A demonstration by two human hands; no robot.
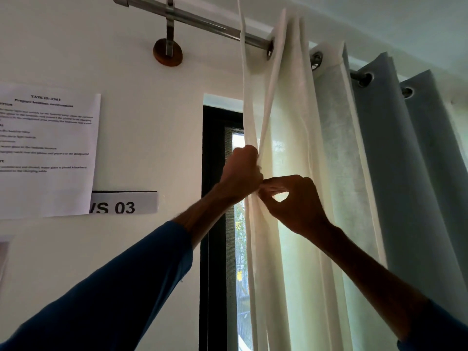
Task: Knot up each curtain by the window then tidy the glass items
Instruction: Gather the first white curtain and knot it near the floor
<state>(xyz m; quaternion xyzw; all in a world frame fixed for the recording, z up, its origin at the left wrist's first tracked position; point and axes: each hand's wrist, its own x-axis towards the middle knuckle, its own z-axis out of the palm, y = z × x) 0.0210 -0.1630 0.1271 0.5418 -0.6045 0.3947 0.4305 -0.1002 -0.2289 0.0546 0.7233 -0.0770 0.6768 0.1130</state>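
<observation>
Left hand [241, 173] grips white curtain [291, 117]; right hand [293, 198] pinches it.

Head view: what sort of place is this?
Probably a room in a home, set up as a recording workstation: a white curtain and a grey curtain hang from a metal curtain rod over a window, and a printed task sheet and a WS 03 label are on the wall.

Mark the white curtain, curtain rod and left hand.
white curtain [291, 117], head view, backlit fold in its upper half.
curtain rod [202, 20], head view, bare metal left of the curtain.
left hand [240, 173], head view, back of the hand gripping the fabric.
</observation>
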